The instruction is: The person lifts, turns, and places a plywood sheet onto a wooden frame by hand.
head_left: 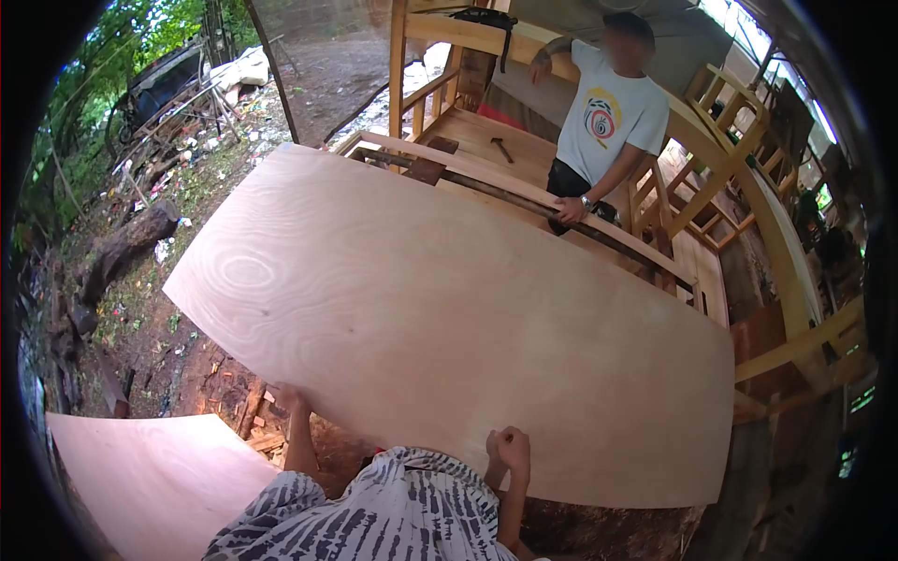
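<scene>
A large sheet of plywood [421, 309] with a wavy grain stretches across the view in front of me. At its near left edge, my left hand [293, 398] is closed on the rim, with some fingers hidden. My right hand [512, 450] is at the near side of the sheet, right of my body. Its fingers are curled into a fist, and whatever they may hold is hidden.
A person in a white T-shirt [608, 112] stands across the sheet, one hand on a wooden rail [524, 192]. A hammer [502, 150] lies on boards behind. Wooden frames [716, 140] stand at right, another plywood sheet [159, 477] lies lower left, and a log [126, 248] rests on littered ground.
</scene>
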